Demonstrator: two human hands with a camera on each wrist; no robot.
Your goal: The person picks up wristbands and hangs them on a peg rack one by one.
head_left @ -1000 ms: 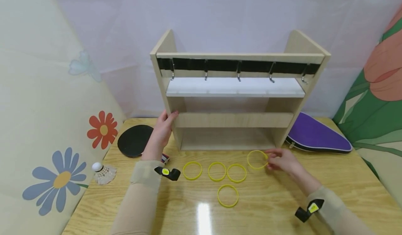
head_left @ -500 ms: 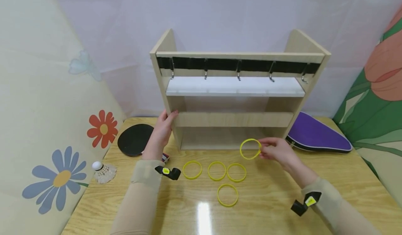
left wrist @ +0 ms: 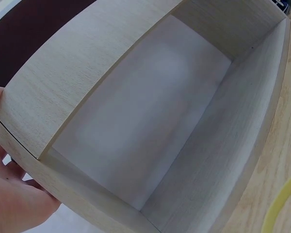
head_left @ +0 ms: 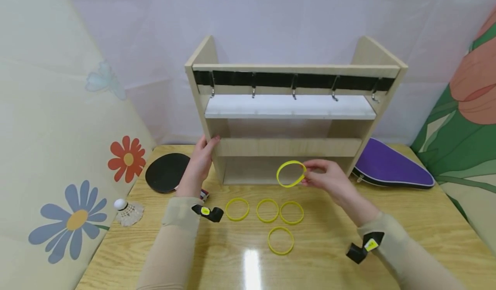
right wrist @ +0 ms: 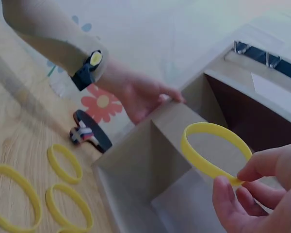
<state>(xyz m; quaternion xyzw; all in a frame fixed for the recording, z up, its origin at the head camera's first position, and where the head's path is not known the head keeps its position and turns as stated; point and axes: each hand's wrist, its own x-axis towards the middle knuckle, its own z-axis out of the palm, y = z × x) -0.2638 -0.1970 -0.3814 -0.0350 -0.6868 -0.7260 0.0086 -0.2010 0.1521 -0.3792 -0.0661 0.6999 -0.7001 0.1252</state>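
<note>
My right hand point(head_left: 327, 179) pinches a yellow ring point(head_left: 280, 174) by its right edge, holding it in the air before the lower opening of the wooden shelf point(head_left: 288, 148). In the right wrist view the ring point(right wrist: 208, 167) sits between thumb and fingertips. With my left hand point(head_left: 199, 160) I grip the left side panel of the shelf, the thumb over its front edge; the left wrist view shows part of this hand point(left wrist: 19, 204). Several metal hooks point(head_left: 294, 92) line a black strip point(head_left: 271, 79) across the shelf's top board. Several more yellow rings point(head_left: 268, 211) lie flat on the table.
A black table tennis bat point(head_left: 164, 173) lies left of the shelf, partly behind my left forearm. Farther left is a shuttlecock point(head_left: 128, 212). On the right a purple bat case point(head_left: 391, 165) lies against the shelf's side. The wooden table point(head_left: 329, 255) runs up to a pale cloth backdrop.
My right hand has lifted the yellow ring from near the table and carried it up and to the left. The left hand stays on the shelf's side, and the other rings have not moved.
</note>
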